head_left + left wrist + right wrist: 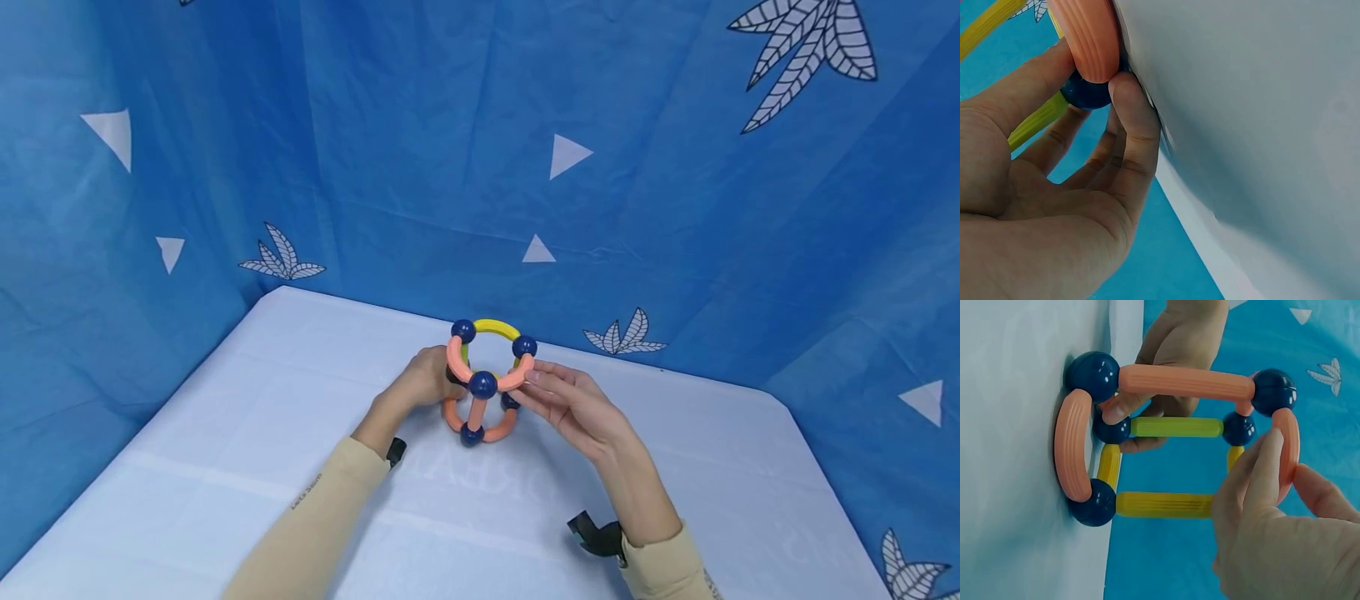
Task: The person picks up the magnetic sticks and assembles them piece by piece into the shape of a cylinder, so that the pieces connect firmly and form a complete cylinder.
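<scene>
A magnetic ball-and-stick frame stands at the white tabletop, with an upper ring and a lower ring joined by straight rods. Dark blue balls (483, 384) link its curved salmon, yellow and green pieces. My left hand (427, 377) is at its left side, thumb and fingers pinching a low blue ball (1088, 92) where a salmon curved rod (1090, 37) and a green rod (1040, 120) meet. On the upper ring's right side, my right hand (577, 408) pinches a curved salmon rod (1289, 450) between thumb and fingers. A straight salmon rod (1188, 382) rises between the rings.
The white-covered table (225, 400) spreads around the frame. Behind it and along the sides hangs a blue curtain (420, 167) with white triangles and leaf prints. Black wrist straps (600, 535) show at the cuffs of beige sleeves (315, 517).
</scene>
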A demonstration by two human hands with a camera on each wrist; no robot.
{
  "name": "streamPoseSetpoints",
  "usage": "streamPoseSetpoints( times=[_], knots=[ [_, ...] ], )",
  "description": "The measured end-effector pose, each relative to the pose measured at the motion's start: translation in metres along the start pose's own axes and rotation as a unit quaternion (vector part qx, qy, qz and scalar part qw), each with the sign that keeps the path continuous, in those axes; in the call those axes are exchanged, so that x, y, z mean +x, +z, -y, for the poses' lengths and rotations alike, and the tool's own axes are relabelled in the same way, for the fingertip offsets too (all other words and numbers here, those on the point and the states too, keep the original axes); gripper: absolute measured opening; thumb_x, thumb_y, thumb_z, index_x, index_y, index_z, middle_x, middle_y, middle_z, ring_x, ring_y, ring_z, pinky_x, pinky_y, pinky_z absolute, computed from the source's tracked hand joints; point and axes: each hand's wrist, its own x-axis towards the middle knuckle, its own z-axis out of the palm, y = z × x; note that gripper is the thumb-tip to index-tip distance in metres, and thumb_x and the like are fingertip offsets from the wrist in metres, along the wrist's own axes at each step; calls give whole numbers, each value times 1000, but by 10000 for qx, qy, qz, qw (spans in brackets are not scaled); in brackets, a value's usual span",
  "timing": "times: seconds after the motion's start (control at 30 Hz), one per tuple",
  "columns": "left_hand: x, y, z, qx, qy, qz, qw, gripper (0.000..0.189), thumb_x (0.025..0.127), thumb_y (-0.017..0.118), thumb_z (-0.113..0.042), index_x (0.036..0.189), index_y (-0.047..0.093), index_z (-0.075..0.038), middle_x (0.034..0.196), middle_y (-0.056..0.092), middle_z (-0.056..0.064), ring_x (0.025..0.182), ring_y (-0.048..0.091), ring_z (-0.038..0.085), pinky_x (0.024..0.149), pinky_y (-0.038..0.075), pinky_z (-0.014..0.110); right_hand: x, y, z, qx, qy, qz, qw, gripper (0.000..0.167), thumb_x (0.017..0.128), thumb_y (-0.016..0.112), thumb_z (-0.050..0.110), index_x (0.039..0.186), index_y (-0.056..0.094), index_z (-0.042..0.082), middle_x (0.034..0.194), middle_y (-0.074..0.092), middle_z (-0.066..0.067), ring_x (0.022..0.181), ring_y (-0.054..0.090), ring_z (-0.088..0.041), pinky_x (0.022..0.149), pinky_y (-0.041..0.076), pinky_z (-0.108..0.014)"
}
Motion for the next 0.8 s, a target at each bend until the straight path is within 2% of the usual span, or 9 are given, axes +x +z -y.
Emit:
streamPoseSetpoints(
  times=[0.13,0.33,0.43,0.5,0.57,0.63,0.67,0.73,0.8],
  knots=[
    [-1,0,-1,-10,42,-14,10000,28,86,89,-15,102,68,-6,92,65,7,80,58,21,71,47,32,2,3,-1,145,-66,-286,9995,58,108,58,6,157,30,-5,154,48,-20,125,69,-22,106,53,-35],
    [-3,3,-1,-29,364,-116,9993,24,88,87,-16,101,69,-7,80,63,7,69,57,19,61,43,29,5,1,-1,270,-222,-780,9963,56,109,57,8,159,33,-1,158,45,-19,129,65,-23,104,54,-33],
    [-3,5,-3,-40,320,-217,9992,26,87,88,-16,102,69,-6,79,64,6,68,59,19,60,44,28,6,-1,-1,212,-228,-772,9965,58,107,60,10,159,34,0,157,47,-18,131,65,-24,104,54,-34],
    [-2,6,-4,-102,231,-277,9993,27,87,88,-17,102,69,-6,78,65,6,68,59,19,60,45,28,5,-2,-1,-206,-198,-482,9984,61,106,63,11,159,34,0,152,52,-17,129,66,-24,106,53,-36],
    [-2,8,-6,-209,137,-347,9991,27,87,88,-17,102,69,-5,79,66,7,69,60,19,60,46,28,4,-3,-3,-1122,-282,-105,9932,59,104,67,11,155,41,-1,147,58,-16,131,65,-24,110,51,-40],
    [-2,12,-9,-286,68,-466,9985,28,87,88,-16,103,69,-4,81,67,7,70,62,19,60,48,28,4,-2,-9,-2354,-545,123,9703,53,100,72,11,148,52,0,140,64,-13,130,64,-26,110,52,-43],
    [-3,14,-11,-312,31,-524,9981,28,87,88,-16,103,70,-3,82,67,7,71,62,19,61,49,28,5,0,-13,-3015,-710,114,9508,50,98,75,11,143,58,0,135,68,-11,126,65,-26,108,53,-43],
    [-3,18,-15,-295,-5,-645,9975,28,88,88,-16,104,70,-2,84,68,6,73,62,18,62,50,28,8,4,-22,-4163,-1053,-158,9030,37,93,80,10,128,70,3,124,74,-8,119,66,-26,103,56,-44],
    [-4,22,-18,-172,-8,-725,9972,28,89,87,-18,104,70,-2,85,68,6,74,62,18,64,50,28,11,9,-30,-4941,-1250,-554,8586,25,90,84,8,114,76,6,110,77,-4,106,70,-22,93,61,-41]
  ],
)
